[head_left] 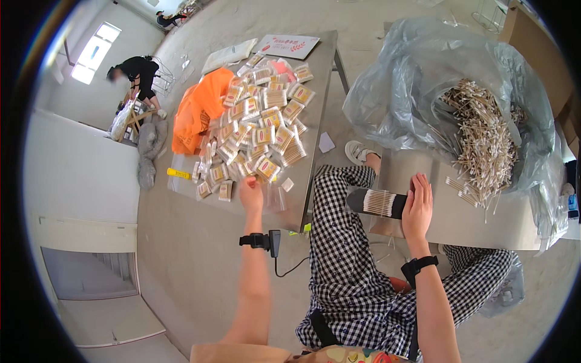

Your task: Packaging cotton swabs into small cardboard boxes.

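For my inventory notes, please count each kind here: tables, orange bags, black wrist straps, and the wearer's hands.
Tables: 2
Orange bags: 1
Wrist straps: 2
Hands: 2
Total: 7

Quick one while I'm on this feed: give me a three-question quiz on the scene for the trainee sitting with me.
1. True or false: the left hand reaches to the pile of small packets on the table.
2. What does the right hand rest beside? A) an orange bag B) a dark tray of cotton swabs C) a cardboard box
3. Fill in: the loose cotton swabs spill out of a grey plastic ____.

Key
1. True; it is at the near edge of the pile.
2. B; the dark tray lies by its fingers.
3. bag; the grey plastic bag lies open at the right.
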The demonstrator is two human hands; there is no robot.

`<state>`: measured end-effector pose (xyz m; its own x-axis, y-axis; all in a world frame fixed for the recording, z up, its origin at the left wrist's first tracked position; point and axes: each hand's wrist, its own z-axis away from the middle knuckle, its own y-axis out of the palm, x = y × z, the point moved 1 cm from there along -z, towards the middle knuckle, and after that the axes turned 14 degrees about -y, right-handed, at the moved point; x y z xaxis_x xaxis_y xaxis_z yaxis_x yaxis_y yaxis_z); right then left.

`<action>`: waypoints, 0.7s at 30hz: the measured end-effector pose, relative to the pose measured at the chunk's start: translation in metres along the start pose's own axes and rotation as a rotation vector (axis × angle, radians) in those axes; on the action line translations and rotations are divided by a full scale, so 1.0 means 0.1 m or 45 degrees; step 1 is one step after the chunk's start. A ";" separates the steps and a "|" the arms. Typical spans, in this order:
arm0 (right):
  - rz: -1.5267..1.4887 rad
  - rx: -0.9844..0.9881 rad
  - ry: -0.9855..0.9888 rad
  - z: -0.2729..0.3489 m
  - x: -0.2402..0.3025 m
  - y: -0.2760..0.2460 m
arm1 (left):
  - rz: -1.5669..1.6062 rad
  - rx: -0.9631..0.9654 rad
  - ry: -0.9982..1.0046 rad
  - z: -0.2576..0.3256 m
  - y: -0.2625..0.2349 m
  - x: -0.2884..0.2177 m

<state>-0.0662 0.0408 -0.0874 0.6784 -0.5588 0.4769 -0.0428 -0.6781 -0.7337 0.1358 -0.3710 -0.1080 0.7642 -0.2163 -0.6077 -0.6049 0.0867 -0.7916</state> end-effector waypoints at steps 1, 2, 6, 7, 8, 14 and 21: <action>0.002 -0.011 0.001 0.00 0.00 0.00 | 0.006 -0.002 0.010 -0.04 0.04 0.02; -0.018 -0.025 -0.003 0.00 0.00 0.01 | 0.029 0.099 -0.063 -0.08 0.08 0.05; -0.001 -0.039 -0.025 0.00 -0.02 -0.01 | -0.014 0.229 -0.153 -0.12 0.19 -0.09; 0.005 -0.043 -0.024 0.00 -0.03 -0.01 | -0.010 0.234 -0.149 -0.11 0.21 -0.17; 0.006 -0.038 -0.019 0.01 -0.04 -0.02 | -0.036 0.244 -0.212 -0.09 0.24 -0.23; -0.016 -0.034 -0.032 -0.02 0.04 -0.02 | -0.125 0.174 -0.249 -0.29 0.24 -0.07; -0.025 -0.044 -0.021 -0.02 0.04 -0.01 | 0.102 0.250 -0.367 -0.39 0.29 -0.06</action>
<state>-0.0650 0.0378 -0.0839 0.6913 -0.5376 0.4827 -0.0547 -0.7051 -0.7069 0.1049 -0.4054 -0.1249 0.7645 0.0795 -0.6397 -0.6325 0.2839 -0.7207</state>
